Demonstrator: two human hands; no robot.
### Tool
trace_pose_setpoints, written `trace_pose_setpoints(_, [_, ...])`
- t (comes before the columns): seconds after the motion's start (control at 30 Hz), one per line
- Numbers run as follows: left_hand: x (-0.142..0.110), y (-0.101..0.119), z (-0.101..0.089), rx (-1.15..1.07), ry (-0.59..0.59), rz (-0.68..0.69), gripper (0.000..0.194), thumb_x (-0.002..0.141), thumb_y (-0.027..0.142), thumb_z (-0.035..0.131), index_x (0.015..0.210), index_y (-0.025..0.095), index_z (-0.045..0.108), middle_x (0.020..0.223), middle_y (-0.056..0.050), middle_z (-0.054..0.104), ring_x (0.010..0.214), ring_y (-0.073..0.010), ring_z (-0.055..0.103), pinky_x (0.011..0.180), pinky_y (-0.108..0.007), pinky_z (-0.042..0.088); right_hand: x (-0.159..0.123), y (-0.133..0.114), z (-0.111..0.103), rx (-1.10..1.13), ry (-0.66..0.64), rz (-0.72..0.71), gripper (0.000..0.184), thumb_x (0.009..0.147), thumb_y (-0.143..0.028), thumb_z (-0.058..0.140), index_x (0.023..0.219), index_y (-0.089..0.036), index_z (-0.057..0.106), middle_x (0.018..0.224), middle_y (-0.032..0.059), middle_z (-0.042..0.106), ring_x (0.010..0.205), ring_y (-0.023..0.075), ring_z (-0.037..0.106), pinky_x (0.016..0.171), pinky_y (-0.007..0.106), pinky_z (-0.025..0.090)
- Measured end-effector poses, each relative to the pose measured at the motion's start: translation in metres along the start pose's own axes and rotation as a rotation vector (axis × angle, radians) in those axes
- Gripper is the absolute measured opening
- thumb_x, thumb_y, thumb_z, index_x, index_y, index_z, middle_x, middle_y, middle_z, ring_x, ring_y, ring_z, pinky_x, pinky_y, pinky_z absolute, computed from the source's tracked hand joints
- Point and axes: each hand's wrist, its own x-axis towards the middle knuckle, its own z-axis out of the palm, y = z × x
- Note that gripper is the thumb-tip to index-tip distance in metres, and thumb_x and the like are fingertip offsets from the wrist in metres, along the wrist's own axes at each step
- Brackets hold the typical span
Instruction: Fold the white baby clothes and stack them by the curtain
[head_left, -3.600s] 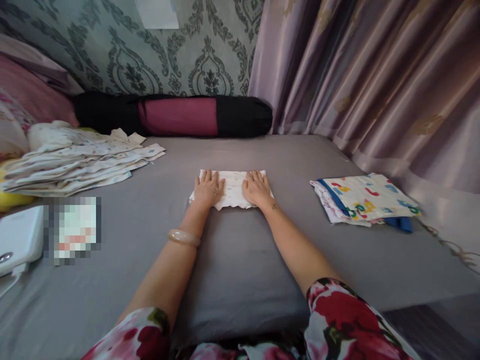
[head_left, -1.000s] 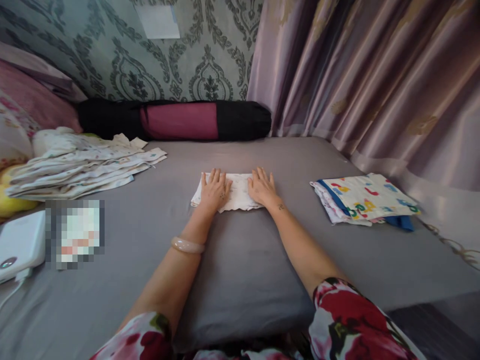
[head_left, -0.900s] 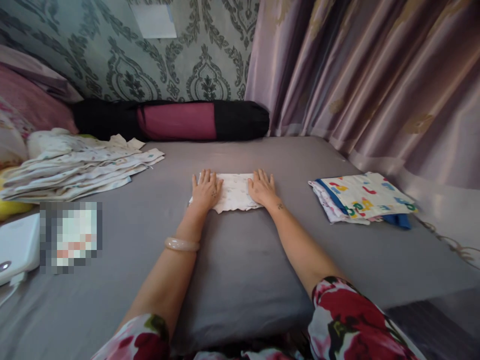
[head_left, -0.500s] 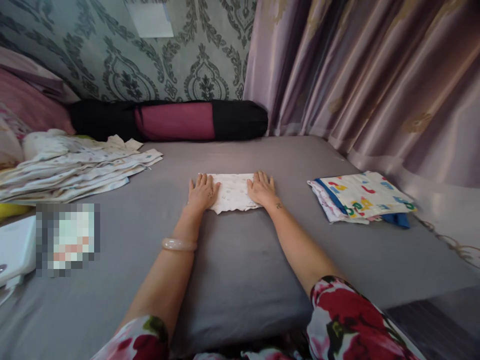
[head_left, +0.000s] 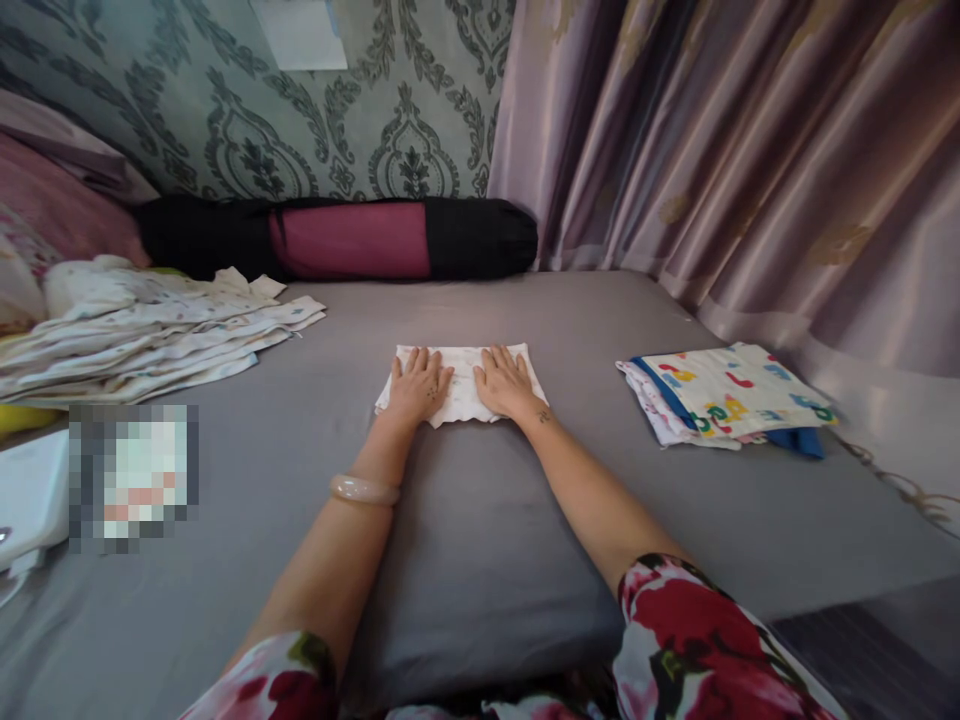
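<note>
The left grip (head_left: 418, 388) lies wide and flat, palm down, on the left part of a white folded cloth (head_left: 461, 392), its fingers stretched away from the body and its thumb pointing inward. The right grip (head_left: 504, 385) lies just as flat on the right part; neither is curled round anything. Whether they press or merely rest, I cannot tell.

The cloth is spread on a grey-sheeted bed (head_left: 480, 540), under both grips and showing between them, with a wavy edge on the near side. What lies beneath the palms is hidden, and its faint print and the number of layers are hard to make out.

Well to the right of the right grip is a folded stack of fabric (head_left: 742, 385) with a colourful printed piece on top; the lower pieces show only at the edges. Well to the left of the left grip, a heap of pale garments (head_left: 150, 325) runs out of view, and nearer the body a white device (head_left: 34, 495) with a cable is cut off too. Beside it a pixelated patch (head_left: 146, 470) cannot be read. Beyond both grips lies a long black and maroon roll (head_left: 349, 240).
</note>
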Motion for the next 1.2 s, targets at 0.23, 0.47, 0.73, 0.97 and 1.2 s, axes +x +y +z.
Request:
trace_pose_setpoints(0.23, [0.001, 0.012, -0.004, -0.016, 0.078, 0.018, 0.056, 0.099, 0.041, 0.018, 0.141, 0.014, 0.043, 0.149, -0.015, 0.042, 0.142, -0.0274, 0.031, 0.116, -0.053, 0.018, -0.002, -0.008, -0.005, 0.008, 0.082, -0.059, 0.054, 0.099, -0.032, 0.025, 0.145, -0.008, 0.038, 0.155, 0.0150, 0.032, 0.145, 0.0259, 0.022, 0.118, 0.048, 0.012])
trace_pose_setpoints(0.47, [0.004, 0.022, 0.005, -0.050, -0.042, 0.078, 0.054, 0.098, 0.034, 0.020, 0.145, 0.016, 0.039, 0.153, -0.012, 0.036, 0.144, -0.0256, 0.028, 0.117, -0.051, 0.019, -0.001, -0.016, -0.001, 0.017, -0.024, -0.106, 0.055, 0.097, -0.029, 0.026, 0.147, -0.008, 0.035, 0.156, 0.0122, 0.030, 0.145, 0.0241, 0.022, 0.118, 0.047, 0.013])
trace_pose_setpoints(0.73, [0.005, 0.012, -0.003, -0.149, -0.006, 0.080, 0.049, 0.098, 0.034, 0.027, 0.140, 0.016, 0.044, 0.149, -0.011, 0.043, 0.140, -0.0235, 0.035, 0.117, -0.048, 0.022, 0.001, -0.014, 0.002, -0.008, -0.027, -0.100, 0.055, 0.098, -0.029, 0.026, 0.147, -0.009, 0.036, 0.155, 0.0120, 0.031, 0.144, 0.0247, 0.023, 0.117, 0.048, 0.013])
trace_pose_setpoints(0.97, [0.008, -0.045, -0.016, -0.225, 0.143, -0.135, 0.044, 0.095, 0.027, 0.032, 0.134, 0.015, 0.048, 0.140, -0.013, 0.053, 0.129, -0.0231, 0.048, 0.110, -0.040, 0.034, 0.007, -0.042, -0.003, 0.015, 0.008, -0.140, 0.056, 0.098, -0.032, 0.025, 0.147, -0.007, 0.035, 0.155, 0.0154, 0.030, 0.144, 0.0267, 0.023, 0.117, 0.049, 0.013])
trace_pose_setpoints(1.2, [0.003, -0.063, -0.016, -0.239, 0.086, -0.273, 0.041, 0.093, 0.023, 0.034, 0.130, 0.016, 0.051, 0.137, -0.013, 0.055, 0.130, -0.0256, 0.046, 0.108, -0.045, 0.035, 0.009, -0.053, 0.015, 0.025, 0.002, -0.120, 0.059, 0.099, -0.039, 0.026, 0.147, -0.005, 0.034, 0.155, 0.0169, 0.030, 0.144, 0.0281, 0.022, 0.117, 0.050, 0.010])
